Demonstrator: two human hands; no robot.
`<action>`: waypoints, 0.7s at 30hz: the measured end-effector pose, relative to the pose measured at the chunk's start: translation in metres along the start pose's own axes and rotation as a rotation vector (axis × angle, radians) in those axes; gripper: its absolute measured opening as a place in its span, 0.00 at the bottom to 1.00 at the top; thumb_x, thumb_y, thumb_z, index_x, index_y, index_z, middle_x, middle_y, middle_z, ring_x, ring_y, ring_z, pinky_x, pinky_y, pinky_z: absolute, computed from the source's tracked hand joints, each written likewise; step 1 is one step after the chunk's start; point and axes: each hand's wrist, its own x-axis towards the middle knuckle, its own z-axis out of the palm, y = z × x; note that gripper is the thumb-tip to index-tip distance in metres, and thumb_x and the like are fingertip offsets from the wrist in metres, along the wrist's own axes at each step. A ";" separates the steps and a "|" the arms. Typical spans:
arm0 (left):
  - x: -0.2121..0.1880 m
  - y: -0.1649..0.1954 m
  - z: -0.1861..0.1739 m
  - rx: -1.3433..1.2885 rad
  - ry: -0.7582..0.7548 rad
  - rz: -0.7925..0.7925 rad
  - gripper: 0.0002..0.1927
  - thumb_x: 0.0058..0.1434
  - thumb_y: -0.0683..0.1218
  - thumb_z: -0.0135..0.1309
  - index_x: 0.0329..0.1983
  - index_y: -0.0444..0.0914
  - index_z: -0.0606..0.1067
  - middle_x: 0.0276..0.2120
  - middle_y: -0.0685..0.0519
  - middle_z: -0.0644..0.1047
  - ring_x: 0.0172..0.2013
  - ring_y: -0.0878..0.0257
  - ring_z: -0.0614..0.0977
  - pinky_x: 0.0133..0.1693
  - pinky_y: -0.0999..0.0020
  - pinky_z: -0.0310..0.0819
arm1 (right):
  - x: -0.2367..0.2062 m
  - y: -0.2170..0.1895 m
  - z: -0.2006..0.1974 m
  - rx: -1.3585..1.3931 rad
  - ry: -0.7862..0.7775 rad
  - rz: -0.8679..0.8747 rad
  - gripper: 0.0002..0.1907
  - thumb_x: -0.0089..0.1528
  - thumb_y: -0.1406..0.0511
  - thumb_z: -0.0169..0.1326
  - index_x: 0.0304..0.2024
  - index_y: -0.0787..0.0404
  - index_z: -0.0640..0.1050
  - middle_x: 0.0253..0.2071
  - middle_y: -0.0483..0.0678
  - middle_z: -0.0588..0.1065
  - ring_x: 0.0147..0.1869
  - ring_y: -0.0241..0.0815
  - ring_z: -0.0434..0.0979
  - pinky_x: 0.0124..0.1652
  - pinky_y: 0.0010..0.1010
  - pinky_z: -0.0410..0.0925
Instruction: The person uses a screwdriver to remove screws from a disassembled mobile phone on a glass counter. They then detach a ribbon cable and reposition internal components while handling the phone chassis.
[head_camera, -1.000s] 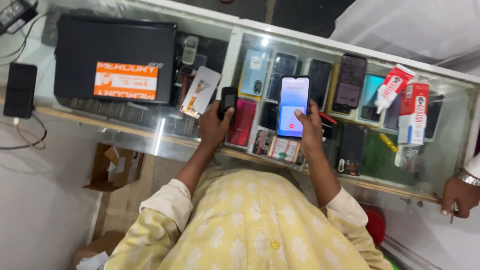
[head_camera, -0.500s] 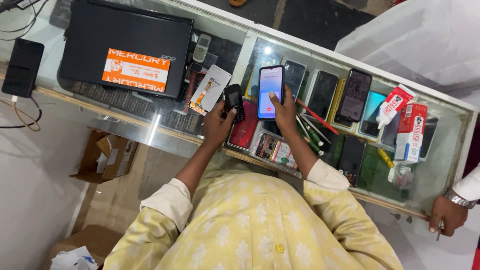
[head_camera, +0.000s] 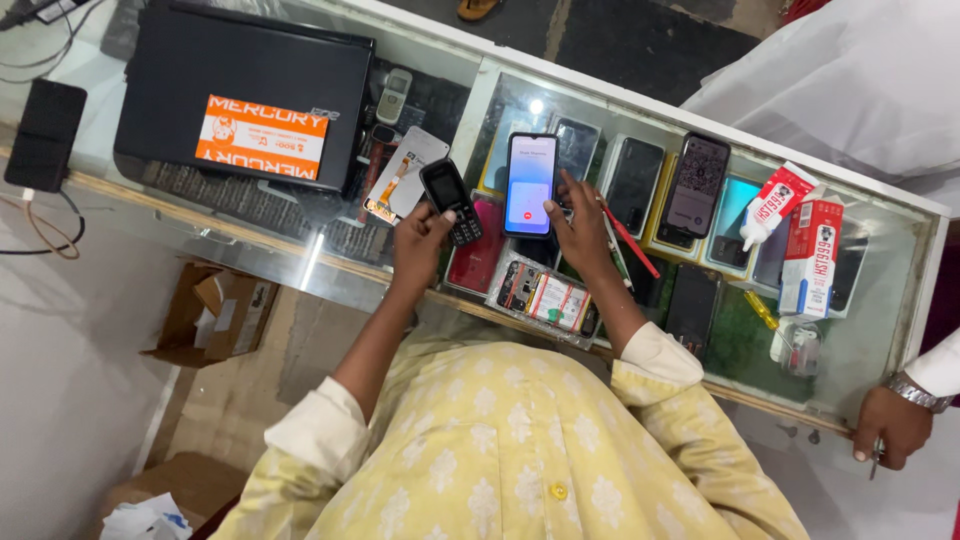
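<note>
My left hand (head_camera: 420, 240) grips a small black keypad phone (head_camera: 449, 199), held upright over the glass counter (head_camera: 400, 290). My right hand (head_camera: 578, 225) holds a smartphone (head_camera: 531, 183) with a lit blue-white screen, thumb on its right edge. Both phones sit side by side above the counter's middle. My yellow patterned sleeves and shirt fill the lower part of the view.
A black laptop (head_camera: 250, 95) with an orange sticker lies at the left, a black box (head_camera: 45, 135) beyond it. Several phones lie under the glass. A red-and-white tube (head_camera: 775, 205) and carton (head_camera: 812, 255) stand at the right. Another person's hand (head_camera: 890, 425) rests on the counter's right corner.
Both hands and their phones have shifted left in view over the counter. The keypad phone is now raised and more plainly visible in my left hand.
</note>
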 end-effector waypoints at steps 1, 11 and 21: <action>-0.007 0.007 0.007 -0.044 -0.002 -0.023 0.10 0.67 0.46 0.58 0.43 0.33 0.79 0.26 0.59 0.75 0.25 0.73 0.70 0.27 0.76 0.63 | -0.002 0.003 0.000 0.041 0.012 -0.005 0.31 0.70 0.54 0.53 0.68 0.69 0.68 0.50 0.56 0.74 0.53 0.48 0.75 0.56 0.40 0.68; -0.189 0.193 0.059 -0.574 -0.898 -0.275 0.24 0.67 0.44 0.65 0.59 0.28 0.70 0.36 0.57 0.78 0.37 0.78 0.77 0.40 0.80 0.67 | -0.008 0.038 0.004 0.320 0.041 0.036 0.23 0.70 0.62 0.56 0.66 0.63 0.72 0.54 0.53 0.77 0.55 0.43 0.78 0.55 0.33 0.72; -0.177 0.231 0.073 -0.671 -0.847 -0.370 0.27 0.68 0.42 0.63 0.66 0.27 0.68 0.42 0.53 0.82 0.35 0.78 0.80 0.35 0.86 0.66 | -0.012 0.033 0.004 0.156 0.022 -0.038 0.26 0.68 0.63 0.58 0.67 0.64 0.70 0.54 0.56 0.75 0.59 0.46 0.76 0.56 0.37 0.71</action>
